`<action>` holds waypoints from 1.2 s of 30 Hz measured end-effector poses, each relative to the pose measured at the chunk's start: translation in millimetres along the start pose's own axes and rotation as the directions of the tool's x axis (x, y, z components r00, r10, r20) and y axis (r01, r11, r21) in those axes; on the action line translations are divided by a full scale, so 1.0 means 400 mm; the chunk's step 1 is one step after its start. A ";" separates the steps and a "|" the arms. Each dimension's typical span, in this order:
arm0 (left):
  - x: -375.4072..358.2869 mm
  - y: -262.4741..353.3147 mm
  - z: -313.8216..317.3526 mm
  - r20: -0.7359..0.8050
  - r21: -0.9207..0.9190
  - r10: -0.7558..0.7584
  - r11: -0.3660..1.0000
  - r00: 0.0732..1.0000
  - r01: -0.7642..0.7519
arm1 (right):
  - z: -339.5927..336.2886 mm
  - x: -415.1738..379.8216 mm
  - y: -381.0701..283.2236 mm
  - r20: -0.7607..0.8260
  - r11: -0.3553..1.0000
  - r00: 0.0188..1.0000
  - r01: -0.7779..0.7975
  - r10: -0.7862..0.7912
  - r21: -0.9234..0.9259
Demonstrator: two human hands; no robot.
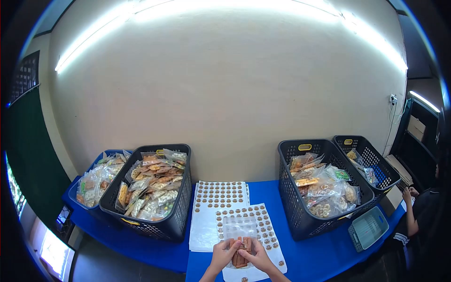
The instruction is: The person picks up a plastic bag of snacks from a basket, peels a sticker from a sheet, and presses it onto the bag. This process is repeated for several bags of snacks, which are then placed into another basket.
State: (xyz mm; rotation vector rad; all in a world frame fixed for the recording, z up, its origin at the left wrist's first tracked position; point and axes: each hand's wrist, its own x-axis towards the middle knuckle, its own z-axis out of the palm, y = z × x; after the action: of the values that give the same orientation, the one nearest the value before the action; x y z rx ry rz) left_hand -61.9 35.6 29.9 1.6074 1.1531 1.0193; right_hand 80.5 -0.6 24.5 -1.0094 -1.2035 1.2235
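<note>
Black basket point(174, 221) brims with snack packets point(152, 188); hands point(242, 254) hold one pouch point(240, 235).

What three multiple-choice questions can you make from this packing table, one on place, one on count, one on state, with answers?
1. Where does the sticker sheet with no hands on it lie?
A. between the basket groups
B. inside a basket
C. on the scale

2. How many black baskets are on the table?
A. one
B. three
C. five

3. What is the state of the packet?
A. lying in a basket
B. hanging on the wall
C. held by both hands

Answers: 1 A, it lies flat on the blue top between the left basket and the right basket. 2 B, one left, two right. 3 C, the left hand and right hand grip it.
</note>
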 end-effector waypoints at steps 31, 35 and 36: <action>0.027 -0.048 0.006 -0.346 -0.072 0.227 0.961 0.910 -0.267 | 0.034 0.017 0.001 -0.071 0.935 0.984 0.131 -0.163 -0.330; 0.034 -0.050 0.005 -0.496 -0.208 0.102 0.950 0.863 -0.232 | 0.043 0.005 0.017 -0.048 0.948 0.992 0.097 -0.117 -0.301; 0.042 -0.065 -0.014 -0.530 -0.314 0.006 0.928 0.848 -0.203 | 0.044 -0.005 0.033 -0.020 0.949 0.991 0.121 -0.132 -0.290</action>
State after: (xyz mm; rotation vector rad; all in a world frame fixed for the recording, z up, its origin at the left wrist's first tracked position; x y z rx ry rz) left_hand -69.3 57.3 8.5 1.1349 1.1386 1.7092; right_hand 61.6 -2.1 13.6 -1.1438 -1.4217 0.9401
